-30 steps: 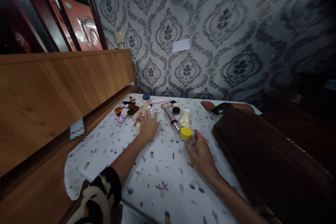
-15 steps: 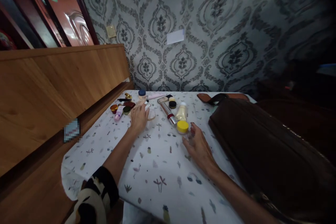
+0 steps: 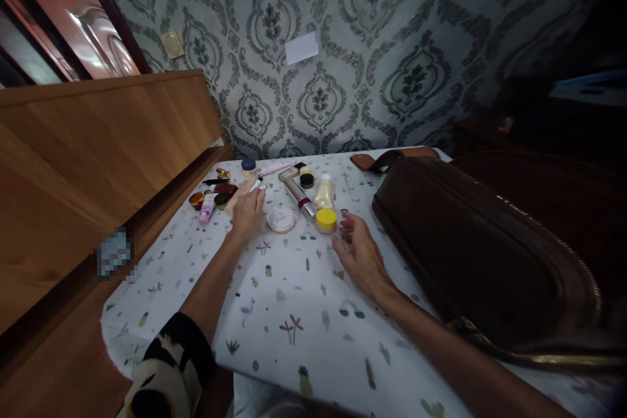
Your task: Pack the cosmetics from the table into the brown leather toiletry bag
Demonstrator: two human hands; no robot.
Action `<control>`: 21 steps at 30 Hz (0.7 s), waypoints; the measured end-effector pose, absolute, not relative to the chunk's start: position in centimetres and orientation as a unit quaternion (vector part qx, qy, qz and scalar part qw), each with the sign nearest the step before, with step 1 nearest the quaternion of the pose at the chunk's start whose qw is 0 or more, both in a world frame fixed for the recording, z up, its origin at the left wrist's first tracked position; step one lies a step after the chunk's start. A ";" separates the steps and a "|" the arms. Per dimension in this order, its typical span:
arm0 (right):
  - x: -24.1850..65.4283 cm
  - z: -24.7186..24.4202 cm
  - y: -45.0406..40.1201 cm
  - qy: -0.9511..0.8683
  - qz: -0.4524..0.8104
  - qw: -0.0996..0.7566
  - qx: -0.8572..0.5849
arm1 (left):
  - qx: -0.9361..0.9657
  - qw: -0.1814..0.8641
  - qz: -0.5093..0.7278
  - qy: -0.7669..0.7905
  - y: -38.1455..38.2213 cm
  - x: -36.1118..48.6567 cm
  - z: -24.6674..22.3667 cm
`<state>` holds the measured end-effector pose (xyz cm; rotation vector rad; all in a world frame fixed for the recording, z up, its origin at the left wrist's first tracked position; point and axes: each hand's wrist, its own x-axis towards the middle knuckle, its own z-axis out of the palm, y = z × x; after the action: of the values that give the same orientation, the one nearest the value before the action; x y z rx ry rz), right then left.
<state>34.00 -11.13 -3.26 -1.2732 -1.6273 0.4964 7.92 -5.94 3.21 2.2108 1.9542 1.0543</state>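
My left hand (image 3: 249,214) reaches in among the cosmetics, fingers bent down at a slim white item (image 3: 257,184) with a dark tip. The hand itself covers its fingertips, so a grip cannot be made out. To its right lies a round, pale powder compact (image 3: 281,219), untouched. My right hand (image 3: 361,253) rests with curved, parted fingers and holds nothing. Just left of those fingers stands a jar with a yellow lid (image 3: 326,219). Behind the jar are a cream tube (image 3: 324,192) with a white cap and a long metallic-looking tube (image 3: 300,196).
At the left are a pink-and-white tube (image 3: 206,208), an amber pot (image 3: 196,200) and a dark green-lidded pot (image 3: 222,200). A blue-lidded jar (image 3: 249,166) stands farther back. A large dark brown bag (image 3: 470,248) fills the right side. A wooden panel (image 3: 98,144) borders the left.
The view has swung to the right. The powder compact, partly under my left hand before, now lies uncovered and nearer to me; my left hand is off it, by the white item.
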 end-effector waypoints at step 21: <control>34.1 -1.0 -12.5 -0.732 0.251 0.432 -0.463 | 0.766 0.181 0.297 0.540 -8.3 12.7 2.5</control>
<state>34.13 -12.53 -0.96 -1.1553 -1.8254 0.6248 12.73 -8.30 2.46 2.1646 1.5267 0.8389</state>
